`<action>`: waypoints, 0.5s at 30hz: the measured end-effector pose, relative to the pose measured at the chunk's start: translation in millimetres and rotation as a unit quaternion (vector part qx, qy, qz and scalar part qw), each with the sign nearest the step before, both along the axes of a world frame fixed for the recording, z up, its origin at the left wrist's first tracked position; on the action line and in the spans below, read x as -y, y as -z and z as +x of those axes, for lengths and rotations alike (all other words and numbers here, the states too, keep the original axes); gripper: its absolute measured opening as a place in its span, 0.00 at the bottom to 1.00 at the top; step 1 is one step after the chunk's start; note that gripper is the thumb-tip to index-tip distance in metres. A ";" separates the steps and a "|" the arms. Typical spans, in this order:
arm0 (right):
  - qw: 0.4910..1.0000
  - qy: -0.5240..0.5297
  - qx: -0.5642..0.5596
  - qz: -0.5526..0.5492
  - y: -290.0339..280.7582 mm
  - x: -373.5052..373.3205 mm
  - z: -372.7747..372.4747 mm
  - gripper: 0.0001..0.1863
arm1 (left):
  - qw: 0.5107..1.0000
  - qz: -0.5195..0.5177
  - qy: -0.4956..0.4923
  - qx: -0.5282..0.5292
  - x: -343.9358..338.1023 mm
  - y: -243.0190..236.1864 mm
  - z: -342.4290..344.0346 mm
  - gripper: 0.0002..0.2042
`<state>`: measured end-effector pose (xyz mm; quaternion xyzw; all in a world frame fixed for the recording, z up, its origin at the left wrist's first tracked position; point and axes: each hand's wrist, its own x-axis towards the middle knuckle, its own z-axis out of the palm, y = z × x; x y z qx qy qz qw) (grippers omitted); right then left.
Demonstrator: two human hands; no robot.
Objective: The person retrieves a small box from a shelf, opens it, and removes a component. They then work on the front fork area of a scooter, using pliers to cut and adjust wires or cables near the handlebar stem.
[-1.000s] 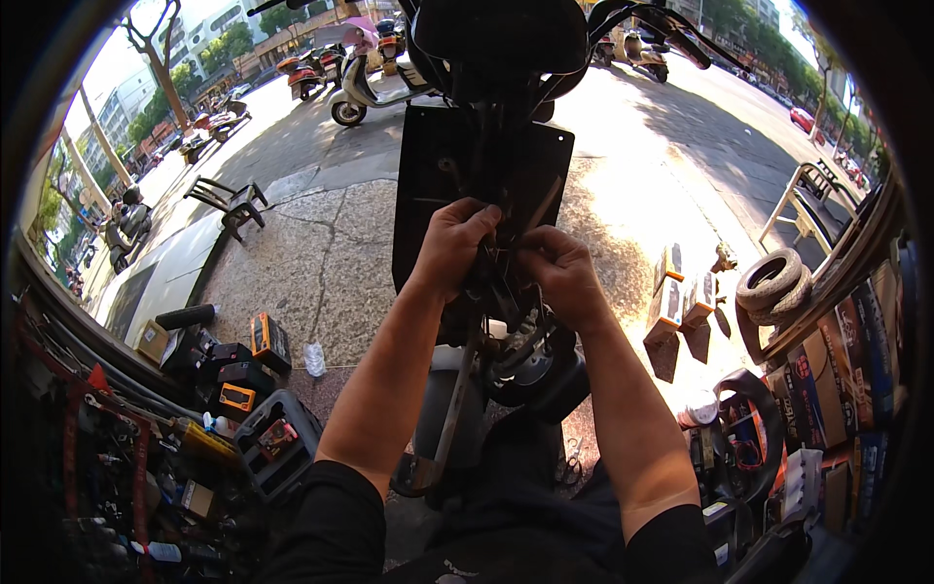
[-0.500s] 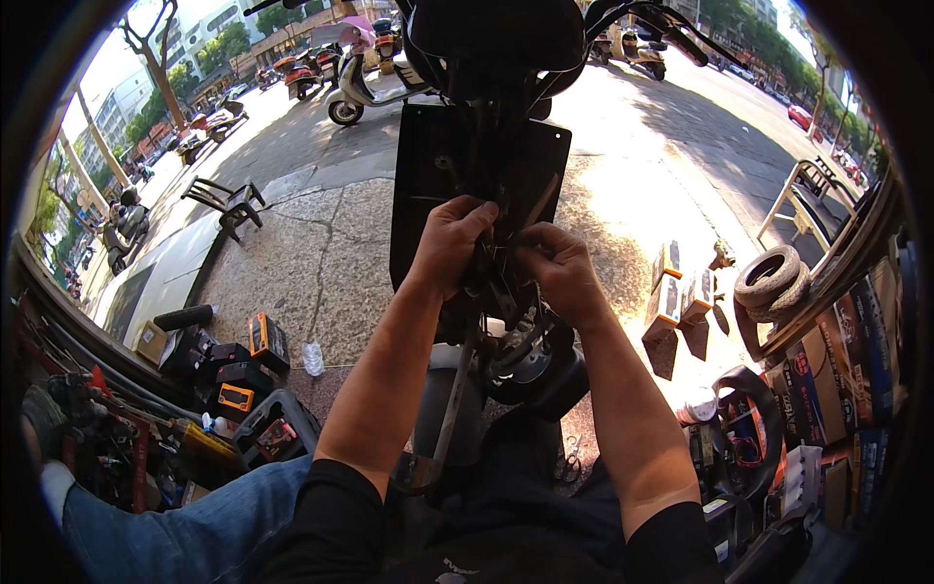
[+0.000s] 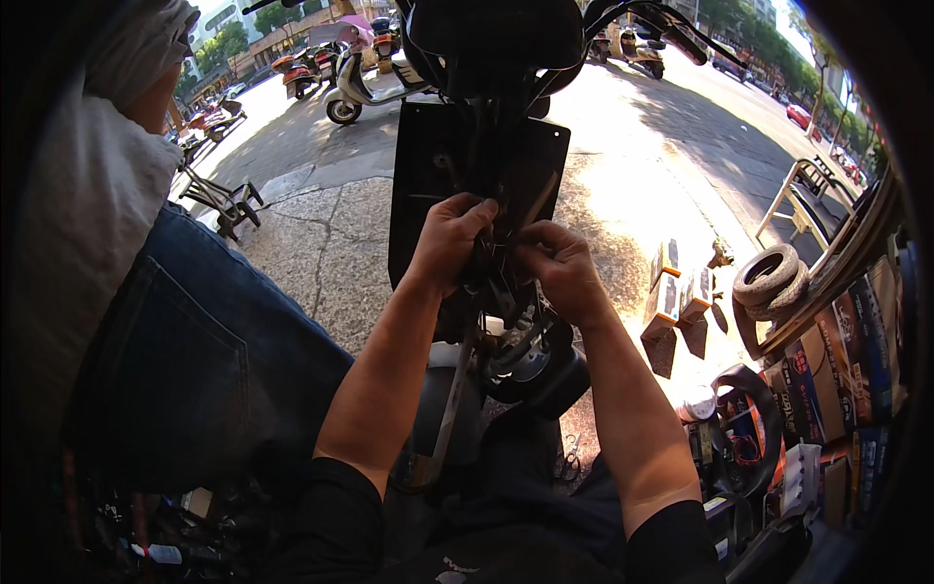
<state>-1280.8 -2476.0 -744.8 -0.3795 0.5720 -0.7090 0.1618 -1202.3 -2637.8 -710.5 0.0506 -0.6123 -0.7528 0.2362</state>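
Both forearms reach forward to the opened-up middle of a scooter, under its dark seat-like top (image 3: pixel 496 39). My left hand (image 3: pixel 452 238) is closed in a pinch, thumb against the bent fingers. Just right of it, my right hand (image 3: pixel 559 268) pinches too, its fingertips pointing left. Between them run thin wires (image 3: pixel 498 255), which both hands seem to grip; their ends are hidden by the fingers and shadow. Behind the hands stands a black flat panel (image 3: pixel 418 165) with small holes. Below them, dark mechanical parts (image 3: pixel 525 360) of the scooter show.
A person in jeans (image 3: pixel 185 360) stands close on the left. Boxes (image 3: pixel 664 305) and stacked tyres (image 3: pixel 772 277) lie to the right, beside shelved cartons (image 3: pixel 817 389). Scissors (image 3: pixel 571 457) lie on the floor near my legs. A parked scooter (image 3: pixel 365 92) stands farther off.
The person in jeans has moved in on the left and now covers the batteries and tools there. My two hands hold nearly the same place and pinch.
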 end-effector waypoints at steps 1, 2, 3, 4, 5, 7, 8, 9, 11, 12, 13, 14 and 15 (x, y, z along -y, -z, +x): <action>1.000 -0.003 0.000 -0.005 0.2 -0.4 -0.3 0.06 | 1.000 0.002 0.000 0.002 -0.4 -0.2 0.0 0.07; 1.000 -0.004 0.003 0.002 0.2 -1.1 -1.0 0.06 | 1.000 0.005 0.003 0.002 -1.0 -0.3 -0.1 0.07; 1.000 -0.009 0.006 0.006 0.1 -1.7 -1.9 0.07 | 1.000 0.003 0.002 0.004 -1.2 -0.7 -0.1 0.07; 1.000 -0.011 0.011 0.012 -0.1 -2.1 -2.6 0.07 | 1.000 0.003 0.004 0.004 -1.3 -1.2 -0.1 0.07; 1.000 -0.013 0.009 0.009 -0.1 -2.3 -3.0 0.07 | 1.000 0.003 0.007 0.003 -1.5 -1.5 0.0 0.07; 1.000 -0.012 0.008 0.008 -0.1 -2.4 -3.5 0.08 | 1.000 0.001 0.005 0.004 -2.2 -1.7 0.3 0.07; 1.000 -0.011 0.008 0.007 0.0 -2.4 -3.5 0.08 | 1.000 0.003 0.005 0.004 -2.5 -1.7 0.4 0.07; 1.000 -0.011 0.008 0.006 0.0 -2.4 -3.4 0.08 | 1.000 0.000 0.004 0.004 -2.8 -1.7 0.2 0.07; 1.000 -0.008 0.003 0.007 0.3 -2.2 -3.1 0.07 | 1.000 0.002 0.005 0.003 -3.1 -1.5 -0.2 0.07; 1.000 -0.006 -0.002 0.008 0.3 -2.2 -2.9 0.06 | 1.000 -0.003 0.002 0.005 -3.1 -1.4 -0.4 0.07; 1.000 -0.006 -0.007 0.006 0.5 -2.1 -2.8 0.06 | 1.000 -0.005 0.001 0.006 -3.1 -1.2 -0.5 0.07; 1.000 -0.005 -0.005 0.011 0.5 -2.2 -2.8 0.06 | 1.000 -0.005 0.003 0.005 -3.0 -1.0 -0.7 0.07; 1.000 -0.006 -0.005 0.011 0.5 -2.2 -2.8 0.06 | 1.000 -0.007 0.003 0.006 -2.6 -0.9 -0.8 0.07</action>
